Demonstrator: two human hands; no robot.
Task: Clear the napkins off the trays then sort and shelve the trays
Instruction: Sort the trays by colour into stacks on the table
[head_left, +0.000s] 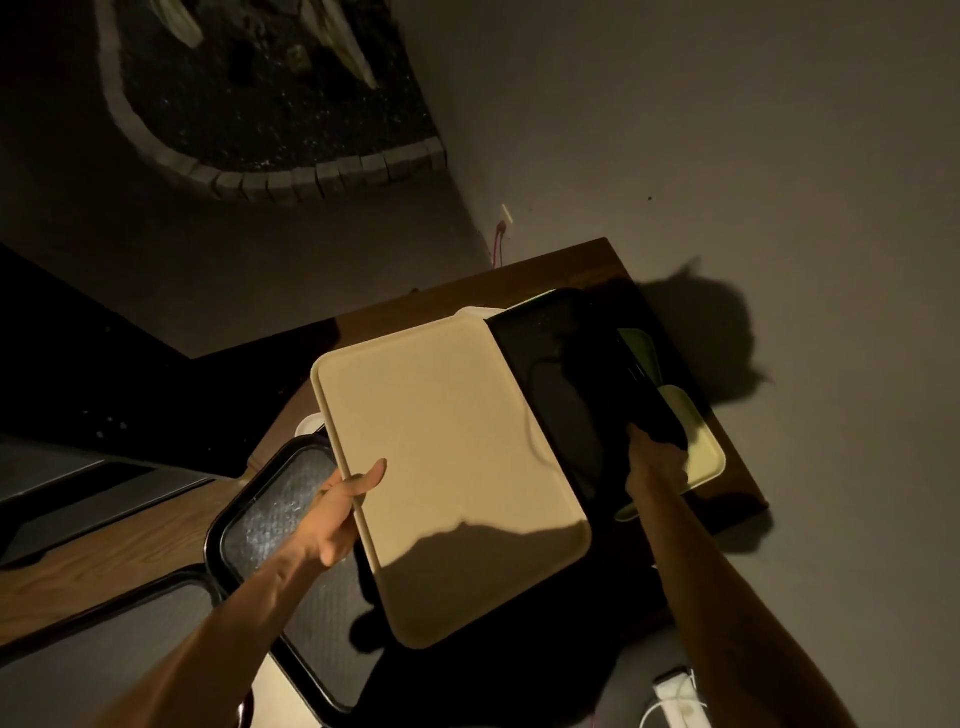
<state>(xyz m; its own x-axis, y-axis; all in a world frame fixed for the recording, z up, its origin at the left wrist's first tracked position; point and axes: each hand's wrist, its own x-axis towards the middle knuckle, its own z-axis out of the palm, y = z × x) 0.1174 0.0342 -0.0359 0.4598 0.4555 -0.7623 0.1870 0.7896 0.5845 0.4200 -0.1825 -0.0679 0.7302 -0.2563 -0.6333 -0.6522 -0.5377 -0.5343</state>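
Beige tray (452, 467) raised over the wooden table (395, 312)
My left hand (340, 512) grips its left edge, thumb on top; my right hand (655, 460) holds the black tray (566, 374) beside it, above the pale trays

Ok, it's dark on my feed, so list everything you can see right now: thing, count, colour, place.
cream tray: one, cream, held up over the table, centre
black tray: one, black, right of the cream tray, tilted
pale green trays: at least two, pale green, under the black tray at the far right
black-rimmed trays: two, black rim with grey textured base, lower left on the counter
wooden table: one, brown, against the wall
white charger and cable: one, white, bottom right
napkins: none that I can make out
left hand: grips the cream tray's left edge
right hand: grips the black tray's near edge
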